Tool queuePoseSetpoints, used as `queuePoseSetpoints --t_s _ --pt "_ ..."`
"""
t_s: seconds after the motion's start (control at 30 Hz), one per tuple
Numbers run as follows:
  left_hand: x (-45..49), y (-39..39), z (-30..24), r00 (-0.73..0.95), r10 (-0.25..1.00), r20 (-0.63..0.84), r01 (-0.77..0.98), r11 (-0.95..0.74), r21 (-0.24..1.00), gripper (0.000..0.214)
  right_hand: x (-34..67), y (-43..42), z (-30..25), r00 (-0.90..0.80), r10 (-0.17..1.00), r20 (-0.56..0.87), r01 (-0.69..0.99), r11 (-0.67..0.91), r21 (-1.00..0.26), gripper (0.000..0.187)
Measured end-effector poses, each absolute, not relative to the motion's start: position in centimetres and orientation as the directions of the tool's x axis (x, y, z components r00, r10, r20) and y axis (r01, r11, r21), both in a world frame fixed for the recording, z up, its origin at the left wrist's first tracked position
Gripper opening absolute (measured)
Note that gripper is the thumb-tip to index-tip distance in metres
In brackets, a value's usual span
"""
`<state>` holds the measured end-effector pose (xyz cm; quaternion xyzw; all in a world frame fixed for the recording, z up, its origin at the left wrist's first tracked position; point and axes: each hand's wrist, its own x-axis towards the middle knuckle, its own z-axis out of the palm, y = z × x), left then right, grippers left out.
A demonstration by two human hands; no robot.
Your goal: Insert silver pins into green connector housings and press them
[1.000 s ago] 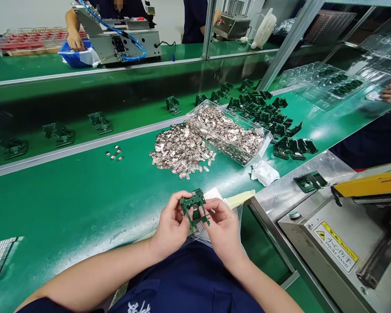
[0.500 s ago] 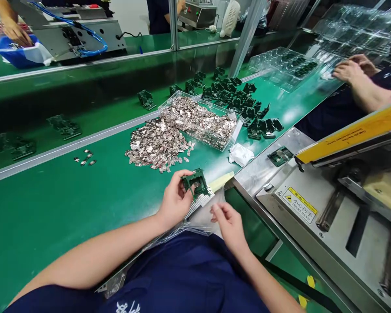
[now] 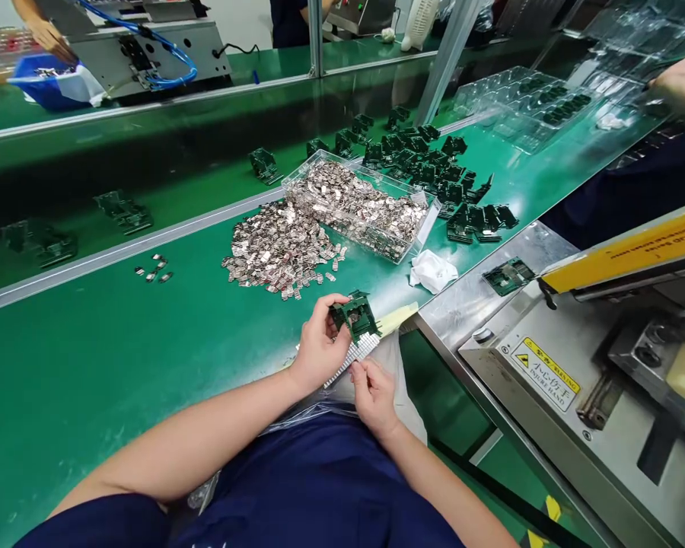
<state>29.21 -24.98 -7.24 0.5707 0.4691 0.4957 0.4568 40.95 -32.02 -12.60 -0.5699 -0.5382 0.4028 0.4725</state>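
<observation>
My left hand grips a small dark green plastic frame and holds it just above the table's near edge. My right hand sits lower, its fingertips pinched on a strip of small silvery parts that lies on a clear plastic bag at my lap. What the pinch holds, if anything, is too small to name. A loose heap of shiny metal clips lies on the green table beyond my hands. Beside the heap, a clear tray holds more of them.
Several green frames lie behind the tray, others ride the conveyor. A white rag lies by a steel press with a yellow bar and a warning label at right. A co-worker's hand works at clear trays.
My right hand let go of the green frame and dropped to the strip of silvery parts. My left hand kept the frame and moved it slightly right. The view swung rightward.
</observation>
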Motion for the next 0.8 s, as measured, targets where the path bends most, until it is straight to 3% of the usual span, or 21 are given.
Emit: queuePoseSetpoints --t_s 0.2,0.43,0.6,0.8 --pt "29.3 -24.7 -7.2 0.053 0.992 0.112 0.001 -0.112 0.994 0.029 42.2 -31.8 -13.0 -0.104 0.994 0.018 0.359 0.054 -0.932 0.03" --pt "29.0 -24.5 -7.0 0.057 0.996 0.065 -0.133 -0.057 0.989 0.03 44.2 -31.9 -7.5 -0.098 0.995 -0.012 0.493 0.038 -0.869 0.019" --pt "28.6 -24.9 -6.8 0.118 0.989 0.09 -0.112 -0.077 0.991 0.03 44.0 -30.0 -2.5 0.001 0.983 0.183 0.455 0.162 -0.876 0.012" --pt "28.2 -25.5 -6.4 0.162 0.975 0.152 -0.103 -0.137 0.985 0.03 42.0 -27.9 -2.4 0.069 0.939 0.338 0.496 0.262 -0.828 0.011"
